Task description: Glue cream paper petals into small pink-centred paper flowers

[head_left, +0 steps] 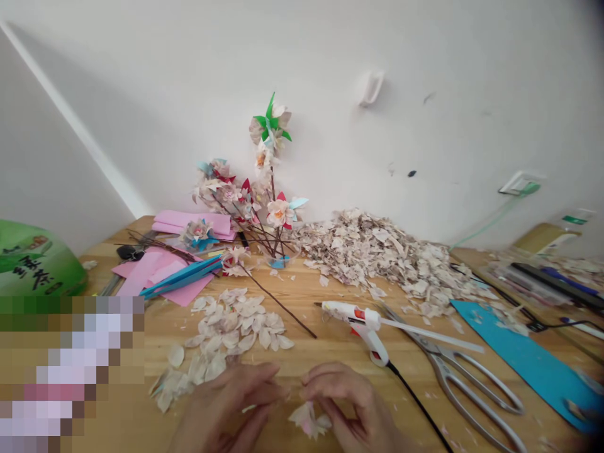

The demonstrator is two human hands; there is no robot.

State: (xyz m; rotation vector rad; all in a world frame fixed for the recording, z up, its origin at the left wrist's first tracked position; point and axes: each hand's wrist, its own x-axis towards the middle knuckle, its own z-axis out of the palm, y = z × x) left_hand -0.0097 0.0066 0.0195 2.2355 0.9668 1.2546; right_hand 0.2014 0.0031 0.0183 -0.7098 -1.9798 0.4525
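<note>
Near the front edge of the table, my right hand (352, 399) is closed with its fingertips on a small flower of pale petals (310, 420), which hangs below the fingers with a faint pink tint. My left hand (231, 402) is beside it, fingers stretched and slightly blurred, thumb apart from them; I see nothing held. Just beyond the left hand lies a spread of loose cream petals (236, 324). A white hot glue gun (352, 316) with a glue stick in its back rests beyond my right hand. Large metal scissors (446, 371) lie right of it.
A big heap of dried petals (377, 248) lies against the wall. Finished flowers on twigs (271, 217) stand in a clear holder (283, 258). Pink sheets (151, 270) are at the left, near a green bag (40, 261). A blue sheet (523, 358) lies at the right. The glue gun's black cord (418, 402) runs frontward.
</note>
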